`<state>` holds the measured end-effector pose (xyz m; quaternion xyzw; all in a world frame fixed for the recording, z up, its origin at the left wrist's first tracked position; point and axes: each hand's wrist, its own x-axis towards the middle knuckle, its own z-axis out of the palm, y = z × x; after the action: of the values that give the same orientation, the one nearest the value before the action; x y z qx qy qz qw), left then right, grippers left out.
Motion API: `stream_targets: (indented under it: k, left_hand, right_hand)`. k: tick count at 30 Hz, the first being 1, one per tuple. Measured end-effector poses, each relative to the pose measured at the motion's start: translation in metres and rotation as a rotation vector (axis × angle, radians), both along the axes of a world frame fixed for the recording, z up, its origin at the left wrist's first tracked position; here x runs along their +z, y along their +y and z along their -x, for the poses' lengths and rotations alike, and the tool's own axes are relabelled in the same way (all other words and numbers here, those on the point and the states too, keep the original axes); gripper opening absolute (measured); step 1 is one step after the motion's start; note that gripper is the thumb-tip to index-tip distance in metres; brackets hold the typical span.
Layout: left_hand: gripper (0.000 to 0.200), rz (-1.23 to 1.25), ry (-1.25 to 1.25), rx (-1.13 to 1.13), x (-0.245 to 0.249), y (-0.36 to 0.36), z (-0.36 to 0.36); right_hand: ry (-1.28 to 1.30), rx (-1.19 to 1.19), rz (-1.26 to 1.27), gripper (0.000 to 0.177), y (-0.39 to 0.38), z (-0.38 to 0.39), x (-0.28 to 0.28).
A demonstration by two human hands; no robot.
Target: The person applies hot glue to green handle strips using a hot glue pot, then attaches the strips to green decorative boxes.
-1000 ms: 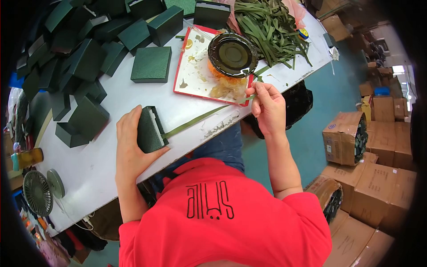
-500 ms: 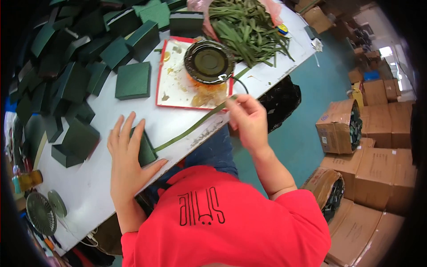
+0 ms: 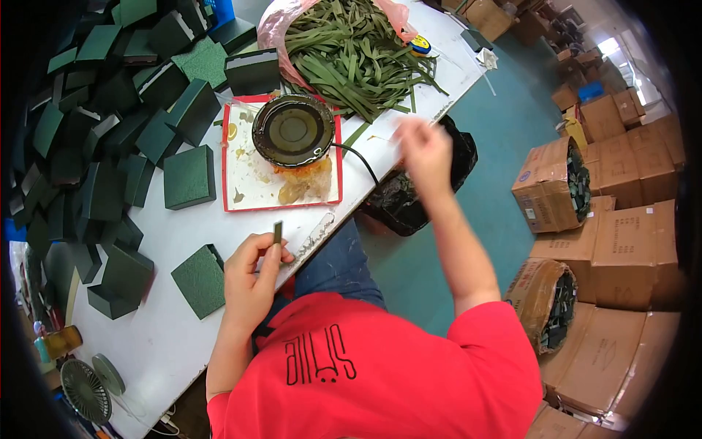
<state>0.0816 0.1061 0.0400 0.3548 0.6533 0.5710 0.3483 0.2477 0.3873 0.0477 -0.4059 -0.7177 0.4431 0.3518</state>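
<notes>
Counter (image 3: 157, 351) – long, white, running from near left to far right.

Heap of green boxes (image 3: 95, 132) along its far left side, loosely stacked, too many to count.

Cartons (image 3: 621, 241) on the floor to the right, some open and showing dark contents.

Pile of green strips (image 3: 344, 51) at the far end, spilling out of a pink bag. It is large, so by my reading much stock is unused.

Red-edged tray (image 3: 245, 192) mid-counter, smeared. A round black pot (image 3: 292, 130) sits on its far part, with an orange sticky patch (image 3: 303, 183) just near of it.

One closed box (image 3: 189, 175) lies just left of the tray. Another box (image 3: 199, 280) lies flat on the near side, beside the left hand and not touching it. No strip shows on it.

Left hand (image 3: 252, 274) at the near edge – grip narrow, thumb and fingers pinched on a short strip piece (image 3: 278, 233) held upright.

Right hand (image 3: 424, 150) raised past the right edge, near the strip pile and blurred. I cannot tell its grip or whether it holds anything.

Judgement: one box in work, strip not yet on it.
</notes>
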Motion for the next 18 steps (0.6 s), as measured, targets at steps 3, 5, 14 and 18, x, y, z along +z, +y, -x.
stream_targets:
  k: [3,5,14,18]
  left_hand:
    - [0.013,-0.109,-0.251,0.008,0.004,-0.003,0.003]
    - [0.012,-0.129,-0.313,0.062,0.003,-0.005,0.005]
    - [0.018,0.037,-0.333,0.199,0.01,-0.003,0.01]
    - [0.018,0.094,-0.275,0.235,0.009,0.004,0.01]
  right_hand:
    - [-0.039,-0.39,-0.324,0.025,0.181,-0.014,-0.049]
    - [-0.253,-0.474,-0.367,0.028,0.265,-0.024,-0.07]
    - [-0.813,-0.398,-0.037,0.032,0.347,0.0,-0.073]
    - [-1.12,-0.22,-0.227,0.024,0.352,-0.015,-0.06]
